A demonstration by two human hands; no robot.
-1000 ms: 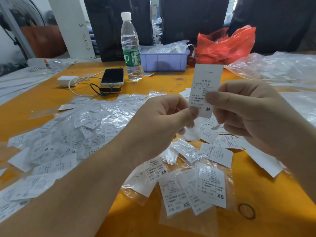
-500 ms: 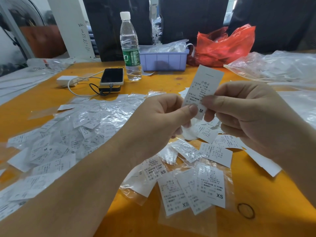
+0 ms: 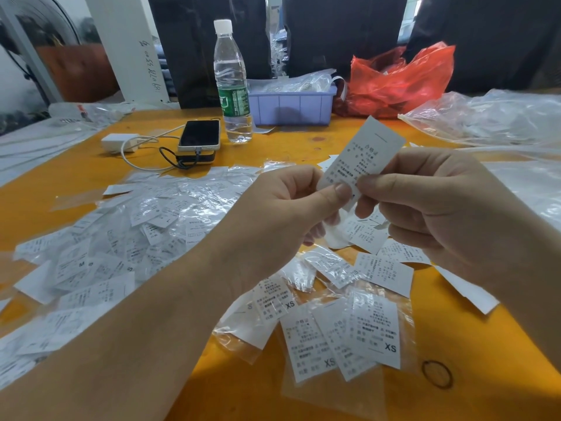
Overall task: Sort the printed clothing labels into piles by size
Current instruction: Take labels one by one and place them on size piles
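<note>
— Both grips first: what do they hold?
— From my seat, the left hand (image 3: 273, 220) and right hand (image 3: 437, 214) each pinch the lower end of one label (image 3: 365, 159) between thumb and forefinger, lifted and tilted above the orange bench (image 3: 76, 180).
— Containers?
— I see a lilac bin (image 3: 293, 106) at the back holding clear plastic bags. XS labels (image 3: 349, 335) lie grouped below the hands; an unsorted heap (image 3: 121, 238) lies left.
</note>
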